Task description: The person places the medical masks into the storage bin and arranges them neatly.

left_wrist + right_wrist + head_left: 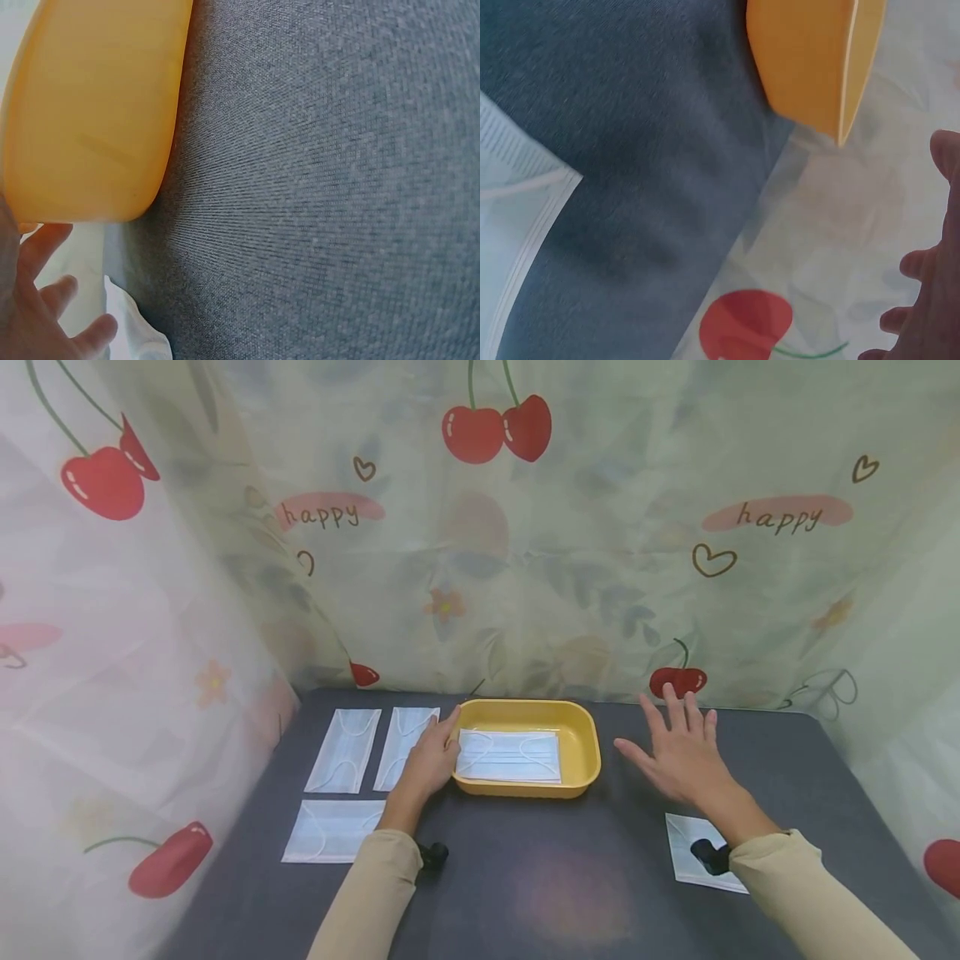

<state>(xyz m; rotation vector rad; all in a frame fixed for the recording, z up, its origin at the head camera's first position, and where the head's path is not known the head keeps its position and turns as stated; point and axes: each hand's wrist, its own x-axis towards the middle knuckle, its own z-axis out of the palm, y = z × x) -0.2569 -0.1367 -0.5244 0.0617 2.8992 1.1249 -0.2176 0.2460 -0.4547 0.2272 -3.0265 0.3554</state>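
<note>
A yellow plastic basin (588,752) stands near the table's far edge with a pale blue face mask (510,756) lying flat inside. My left hand (429,760) grips the basin's left rim; in the left wrist view its fingers (46,251) are at the basin's end, and the thumb is hidden. My right hand (684,760) hovers to the basin's right, fingers spread, holding nothing. Beneath the right wrist lies another face mask (693,852), partly covered. Left of the basin are an upright mask (345,752), a second upright mask (405,743) and a sideways mask (330,831).
The dark grey table (510,877) is enclosed by a printed curtain (570,568) behind and on both sides. My left forearm crosses over part of the sideways mask. A black wrist camera (708,857) sits at my right cuff, just above the mask there.
</note>
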